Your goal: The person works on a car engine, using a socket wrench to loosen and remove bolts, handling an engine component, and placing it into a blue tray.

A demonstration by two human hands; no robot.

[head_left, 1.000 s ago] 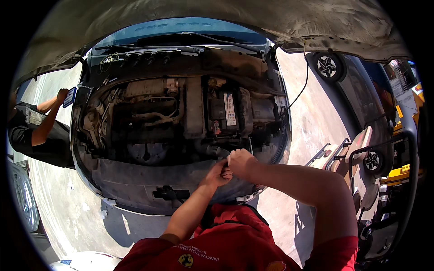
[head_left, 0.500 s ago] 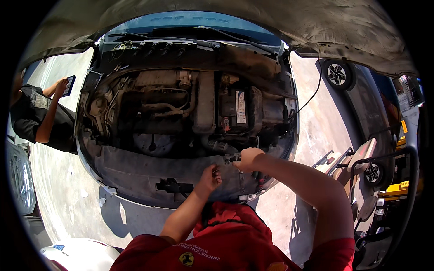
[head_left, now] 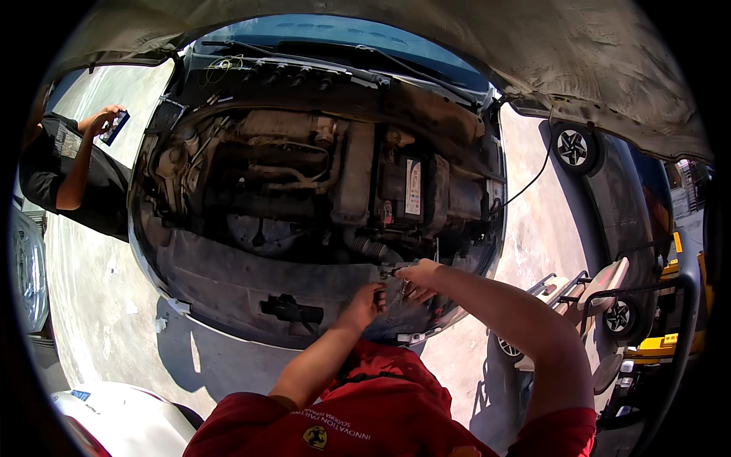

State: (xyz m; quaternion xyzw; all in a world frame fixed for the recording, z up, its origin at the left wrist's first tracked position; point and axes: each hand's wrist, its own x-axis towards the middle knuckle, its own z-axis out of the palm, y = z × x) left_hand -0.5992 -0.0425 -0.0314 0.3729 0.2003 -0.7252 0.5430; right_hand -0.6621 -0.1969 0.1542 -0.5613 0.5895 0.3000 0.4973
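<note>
Both my hands are at the front edge of a car's engine bay, over the dark front panel (head_left: 228, 270). My left hand (head_left: 368, 305) is closed, fingers curled, just left of the right hand; whatever it holds is too small to name. My right hand (head_left: 420, 277) has thumb and forefinger pinched at a small dark part on the panel's right end, with the other fingers hanging lower. A thin, shiny piece shows between the hands, its kind unclear. Beyond them lie a ribbed air hose (head_left: 367, 245), the battery (head_left: 400, 186) and the dusty engine (head_left: 282, 164).
The raised hood (head_left: 601, 53) arches overhead, with a thin prop rod (head_left: 542, 164) at right. A person (head_left: 72, 164) holding a phone-like device stands at left. A dark car (head_left: 609, 190) and a cart frame (head_left: 689, 343) are at right; a white rounded vehicle part (head_left: 126, 423) is lower left.
My left hand has moved slightly right, closer to the right hand. The right hand's lower fingers have loosened from a fist and dropped. The view has shifted and tilted a little.
</note>
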